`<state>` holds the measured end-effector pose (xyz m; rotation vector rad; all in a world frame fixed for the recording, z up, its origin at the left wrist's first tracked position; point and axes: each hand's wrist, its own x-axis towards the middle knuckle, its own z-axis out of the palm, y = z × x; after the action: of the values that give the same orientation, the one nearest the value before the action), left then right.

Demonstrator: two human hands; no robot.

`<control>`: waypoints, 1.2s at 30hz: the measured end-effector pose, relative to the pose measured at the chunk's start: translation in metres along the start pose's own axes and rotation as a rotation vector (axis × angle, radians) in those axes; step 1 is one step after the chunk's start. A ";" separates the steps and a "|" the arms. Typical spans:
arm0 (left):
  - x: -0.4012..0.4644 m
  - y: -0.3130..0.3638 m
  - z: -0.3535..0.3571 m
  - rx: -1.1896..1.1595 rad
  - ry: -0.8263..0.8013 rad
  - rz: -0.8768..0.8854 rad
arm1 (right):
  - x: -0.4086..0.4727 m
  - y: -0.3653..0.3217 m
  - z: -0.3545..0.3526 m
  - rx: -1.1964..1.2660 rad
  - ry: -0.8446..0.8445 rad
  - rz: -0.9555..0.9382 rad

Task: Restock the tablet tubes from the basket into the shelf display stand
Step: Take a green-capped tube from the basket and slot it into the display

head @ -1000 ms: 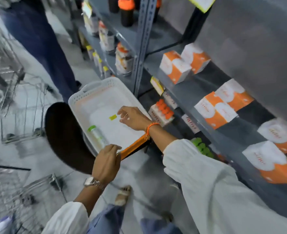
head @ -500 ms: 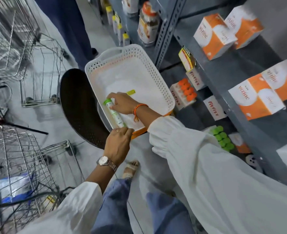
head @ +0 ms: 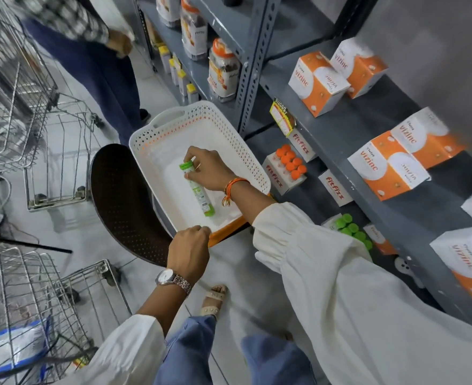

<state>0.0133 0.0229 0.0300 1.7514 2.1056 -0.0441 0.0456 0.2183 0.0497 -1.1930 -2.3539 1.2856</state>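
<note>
The right hand [head: 211, 170] pinches the green cap end of a long round tablet tube [head: 198, 190] in the middle of the frame. The tube's other end rests in the white plastic basket [head: 173, 120] full of little holes. The left hand [head: 189, 251] grips its near rim.
</note>
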 end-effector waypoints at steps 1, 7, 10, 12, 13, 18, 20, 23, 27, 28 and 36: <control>0.002 0.003 -0.007 0.008 -0.038 -0.012 | -0.002 -0.004 -0.012 0.003 0.039 -0.008; 0.021 0.031 -0.039 0.047 -0.060 0.004 | -0.025 -0.044 -0.108 0.020 0.357 -0.076; 0.036 0.052 -0.061 -0.007 0.001 0.034 | -0.056 -0.074 -0.166 0.036 0.507 -0.142; 0.044 0.070 -0.081 -0.038 0.077 0.097 | -0.082 -0.095 -0.205 0.020 0.619 -0.194; 0.048 0.081 -0.093 -0.056 0.123 0.142 | -0.096 -0.105 -0.224 0.007 0.672 -0.206; 0.070 0.145 -0.161 -0.229 0.374 0.439 | -0.173 -0.143 -0.311 -0.096 0.897 -0.224; 0.074 0.182 -0.194 -0.305 0.469 0.574 | -0.209 -0.158 -0.342 -0.172 0.991 -0.239; 0.066 0.244 -0.240 -0.442 0.645 0.735 | -0.262 -0.179 -0.384 -0.268 1.134 -0.206; 0.060 0.300 -0.274 -0.557 0.771 0.956 | -0.321 -0.200 -0.429 -0.397 1.299 -0.156; 0.061 0.310 -0.280 -0.573 0.788 0.999 | -0.333 -0.204 -0.439 -0.444 1.332 -0.127; 0.081 0.363 -0.296 -0.474 0.705 1.153 | -0.386 -0.204 -0.493 -0.734 1.365 0.233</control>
<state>0.2643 0.2580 0.3585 2.5318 0.9275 1.3985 0.4387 0.1767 0.5767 -1.7121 -1.5383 -0.4910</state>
